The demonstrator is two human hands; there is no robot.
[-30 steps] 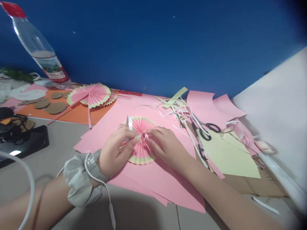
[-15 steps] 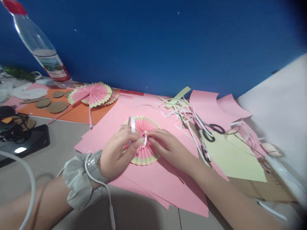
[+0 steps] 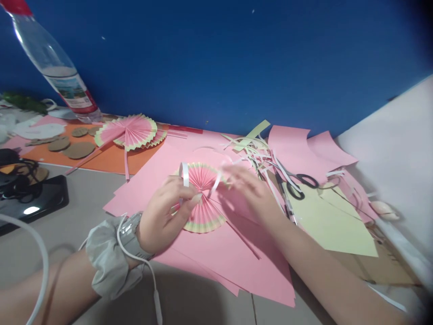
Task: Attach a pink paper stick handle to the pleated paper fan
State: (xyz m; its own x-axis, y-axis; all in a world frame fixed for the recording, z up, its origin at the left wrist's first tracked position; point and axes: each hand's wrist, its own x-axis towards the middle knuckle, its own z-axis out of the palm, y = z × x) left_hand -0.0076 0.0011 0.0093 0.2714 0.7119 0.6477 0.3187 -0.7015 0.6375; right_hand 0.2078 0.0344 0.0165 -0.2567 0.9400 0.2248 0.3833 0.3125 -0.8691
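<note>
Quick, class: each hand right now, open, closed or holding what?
Left hand: closed, holding a white ring at the pleated fan.
Right hand: blurred beside a white strip; grip cannot be told.

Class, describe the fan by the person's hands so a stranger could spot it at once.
Below the blue wall lie pink sheets. On them, near the middle, rests a round, pleated pink fan with a pale green rim. Unlike the similar fans over the orange sheet, it is partly covered by the left hand.
</note>
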